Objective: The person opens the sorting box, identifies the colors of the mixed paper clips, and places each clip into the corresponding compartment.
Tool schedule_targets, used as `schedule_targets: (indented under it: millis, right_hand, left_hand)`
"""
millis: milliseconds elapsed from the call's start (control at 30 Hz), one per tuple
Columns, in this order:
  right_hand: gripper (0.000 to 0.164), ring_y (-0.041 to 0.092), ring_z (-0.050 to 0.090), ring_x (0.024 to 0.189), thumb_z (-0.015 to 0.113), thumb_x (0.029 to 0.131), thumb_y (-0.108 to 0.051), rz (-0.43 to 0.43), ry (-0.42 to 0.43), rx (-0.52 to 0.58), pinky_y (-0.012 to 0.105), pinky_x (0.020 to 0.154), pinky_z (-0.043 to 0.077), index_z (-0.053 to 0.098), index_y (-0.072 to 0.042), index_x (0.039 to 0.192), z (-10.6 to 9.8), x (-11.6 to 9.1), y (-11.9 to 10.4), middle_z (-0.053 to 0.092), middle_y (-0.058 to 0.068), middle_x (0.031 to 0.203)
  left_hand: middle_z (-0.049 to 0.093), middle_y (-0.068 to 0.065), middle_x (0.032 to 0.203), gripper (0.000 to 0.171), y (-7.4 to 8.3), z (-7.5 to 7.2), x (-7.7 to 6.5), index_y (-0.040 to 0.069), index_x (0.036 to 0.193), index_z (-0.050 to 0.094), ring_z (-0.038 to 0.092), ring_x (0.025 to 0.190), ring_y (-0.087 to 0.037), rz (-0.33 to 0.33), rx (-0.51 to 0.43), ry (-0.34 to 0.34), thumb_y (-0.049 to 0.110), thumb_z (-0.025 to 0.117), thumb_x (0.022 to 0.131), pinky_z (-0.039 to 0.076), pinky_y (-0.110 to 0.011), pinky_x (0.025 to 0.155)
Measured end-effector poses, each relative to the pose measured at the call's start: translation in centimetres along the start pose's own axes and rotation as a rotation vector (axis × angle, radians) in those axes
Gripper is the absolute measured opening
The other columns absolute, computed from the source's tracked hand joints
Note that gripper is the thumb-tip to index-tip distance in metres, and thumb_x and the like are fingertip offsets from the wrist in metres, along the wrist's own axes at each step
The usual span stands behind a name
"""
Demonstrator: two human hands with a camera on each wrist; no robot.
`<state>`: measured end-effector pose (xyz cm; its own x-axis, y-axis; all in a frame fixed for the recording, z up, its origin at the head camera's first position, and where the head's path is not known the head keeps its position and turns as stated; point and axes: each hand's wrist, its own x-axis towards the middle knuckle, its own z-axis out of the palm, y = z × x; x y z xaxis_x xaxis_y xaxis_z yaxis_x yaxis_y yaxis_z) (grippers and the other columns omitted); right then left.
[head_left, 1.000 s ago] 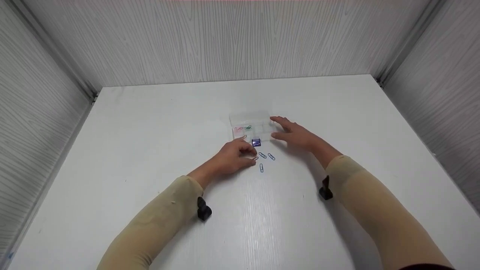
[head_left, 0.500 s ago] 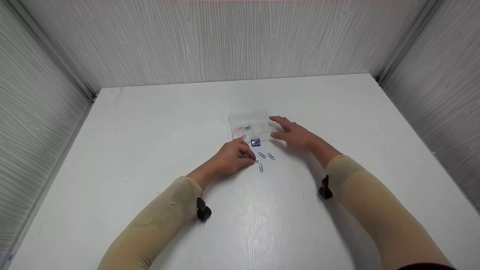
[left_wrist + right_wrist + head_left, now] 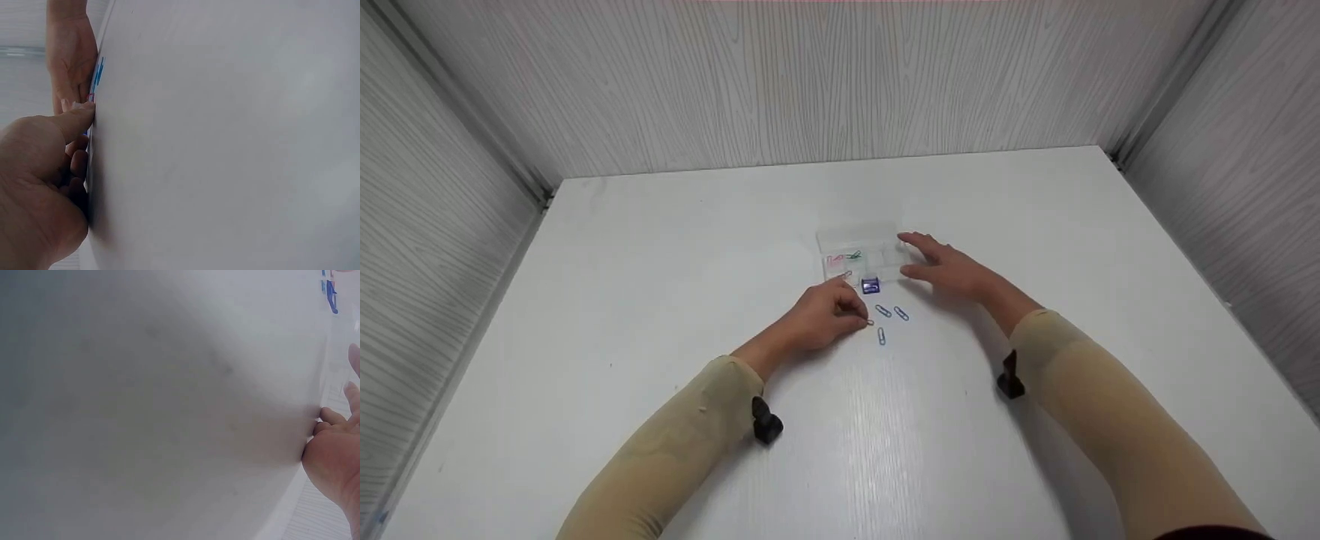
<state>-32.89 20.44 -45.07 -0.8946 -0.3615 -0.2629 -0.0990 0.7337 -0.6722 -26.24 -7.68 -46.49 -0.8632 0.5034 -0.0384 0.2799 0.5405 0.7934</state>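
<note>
My left hand (image 3: 826, 316) pinches a small paper clip (image 3: 871, 322) between thumb and fingers, close over the white table. In the left wrist view the left hand (image 3: 39, 169) has its thumb tip low at the tabletop, hiding most of the clip. Just to its right lie blue paper clips (image 3: 883, 310), three in all. Beyond stands a clear compartment box (image 3: 889, 259), lid raised at the back, with a purple latch (image 3: 870, 286) in front. My right hand (image 3: 952, 270) rests at the box's right end, fingers spread and fairly straight, thumb at the front corner.
Pink paper clips (image 3: 835, 259) and green paper clips (image 3: 853, 256) lie in the box's left compartments. Another paper clip (image 3: 847, 274) sits in a front left one, near the left hand's knuckles. A grained white panel (image 3: 840, 82) rises behind the table.
The left hand has drawn back slightly to the left, bringing its fingertips together on the paper clip, which shows less now. The right hand and box stay in place.
</note>
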Motion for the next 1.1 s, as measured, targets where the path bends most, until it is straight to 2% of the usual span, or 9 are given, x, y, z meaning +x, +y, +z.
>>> schedule_targets:
  millis: [233, 600, 900, 1100]
  right_hand:
    - [0.070, 0.032, 0.000, 0.163, 0.058, 0.103, -0.059, 0.008, 0.005, 0.004, 0.062, 0.126, 0.001, 0.028, -0.048, 0.166, 0.1, -0.2, -0.3, 0.012, -0.003, 0.178]
    - [0.071, 0.030, 0.001, 0.164, 0.058, 0.103, -0.059, 0.016, 0.003, -0.008, 0.061, 0.127, 0.002, 0.027, -0.046, 0.166, 0.1, -0.1, -0.3, 0.011, -0.003, 0.178]
    - [0.071, 0.030, 0.001, 0.164, 0.059, 0.102, -0.061, 0.034, 0.007, 0.005, 0.063, 0.126, 0.003, 0.028, -0.049, 0.165, 0.1, -0.2, -0.3, 0.011, -0.004, 0.178]
    - [0.072, 0.030, -0.001, 0.164, 0.060, 0.104, -0.057, -0.007, 0.008, 0.001, 0.057, 0.128, 0.000, 0.028, -0.043, 0.167, 0.1, 0.0, 0.0, 0.012, -0.002, 0.178]
  left_hand:
    - [0.064, 0.002, 0.108, 0.004, -0.1, -0.2, -0.1, 0.022, 0.103, 0.078, 0.059, 0.103, -0.018, -0.041, -0.020, 0.015, 0.020, 0.075, 0.101, 0.048, -0.033, 0.096]
    - [0.072, 0.003, 0.104, 0.008, 0.5, -1.2, -0.1, 0.019, 0.106, 0.079, 0.062, 0.102, -0.019, -0.068, -0.063, 0.029, 0.021, 0.072, 0.103, 0.051, -0.033, 0.095]
    - [0.072, 0.002, 0.104, 0.007, 0.9, -3.2, -0.1, 0.017, 0.105, 0.079, 0.060, 0.098, -0.020, -0.044, -0.081, 0.131, 0.019, 0.072, 0.103, 0.050, -0.033, 0.087]
    - [0.073, 0.002, 0.105, 0.008, 1.1, -4.8, 0.2, 0.013, 0.108, 0.077, 0.060, 0.097, -0.020, -0.015, -0.087, 0.207, 0.017, 0.072, 0.103, 0.048, -0.033, 0.082]
